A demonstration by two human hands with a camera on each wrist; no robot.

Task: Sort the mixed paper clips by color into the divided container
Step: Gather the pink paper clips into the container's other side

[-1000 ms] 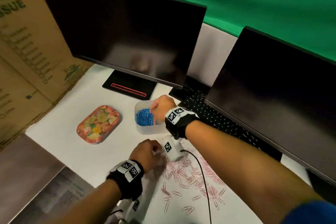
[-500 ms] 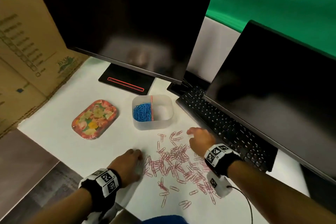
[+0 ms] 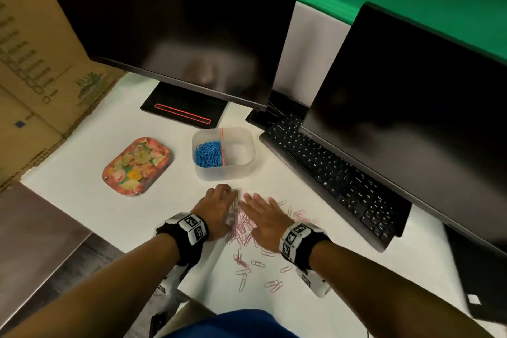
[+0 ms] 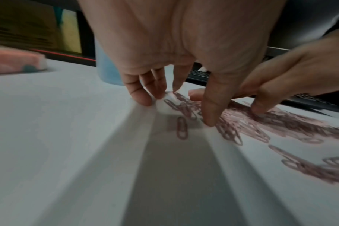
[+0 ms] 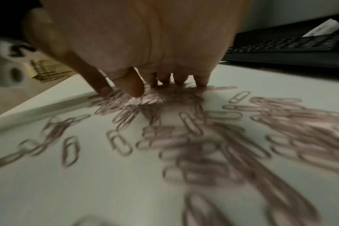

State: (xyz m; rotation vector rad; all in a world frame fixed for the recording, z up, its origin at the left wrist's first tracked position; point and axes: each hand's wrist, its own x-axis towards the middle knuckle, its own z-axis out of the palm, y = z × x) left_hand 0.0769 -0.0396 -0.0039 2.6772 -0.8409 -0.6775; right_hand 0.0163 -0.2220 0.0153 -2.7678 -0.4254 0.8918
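Observation:
A clear divided container [image 3: 248,170] stands on the white table. Its left compartment holds blue paper clips [image 3: 208,154]; the right compartment looks empty. Pink paper clips [image 3: 244,228] lie in a loose pile in front of it, with strays nearer me. My left hand [image 3: 229,196] presses on the pile's left edge, fingers bent down with their tips on the table [image 4: 176,107]. My right hand [image 3: 253,200] lies flat over the pile's right side, its fingertips [image 5: 200,82] pressed onto pink clips [image 5: 184,122]. The two hands almost touch; neither grips a clip.
A floral tray [image 3: 137,166] sits left of the container. A black keyboard [image 3: 329,173] runs along the right under a dark monitor [image 3: 411,118]; a second monitor [image 3: 178,22] stands behind. A cardboard box [image 3: 33,77] is at the left. The table's corner is at the front left.
My right hand left the container, dropped to the right of the pink clips, then slid left. My left hand slid right. Both now meet over a tighter pile.

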